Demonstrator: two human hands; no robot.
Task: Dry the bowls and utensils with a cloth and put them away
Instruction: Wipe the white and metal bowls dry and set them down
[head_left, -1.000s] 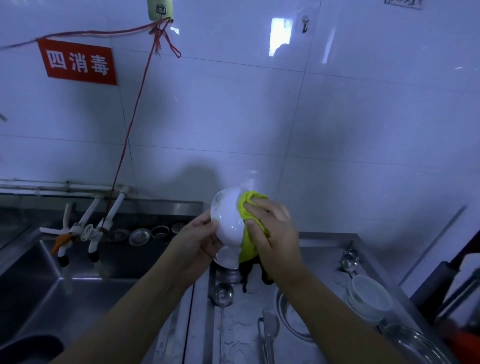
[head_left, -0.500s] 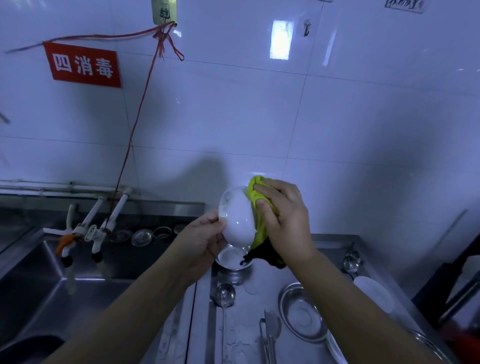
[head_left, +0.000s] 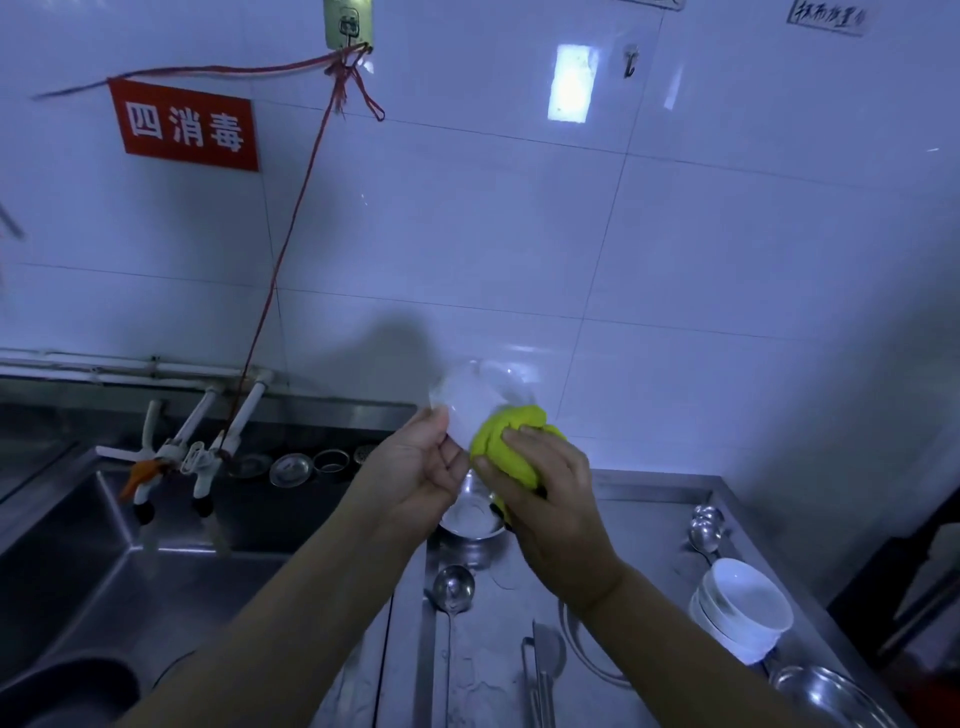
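A steel sink (head_left: 104, 561) sits at the left, a dark basin (head_left: 67, 686) in its near corner. The left hand (head_left: 421, 478) grips a blurred white bowl (head_left: 475, 402) raised above the desk (head_left: 649, 525). The right hand (head_left: 540, 493) curls round a yellow-green cloth (head_left: 506, 441) pressed against that bowl. Below them a small steel bowl (head_left: 470, 519) and a ladle (head_left: 453, 587) lie. Stacked white bowls (head_left: 743, 608) stand right, beside a steel dish (head_left: 826, 696).
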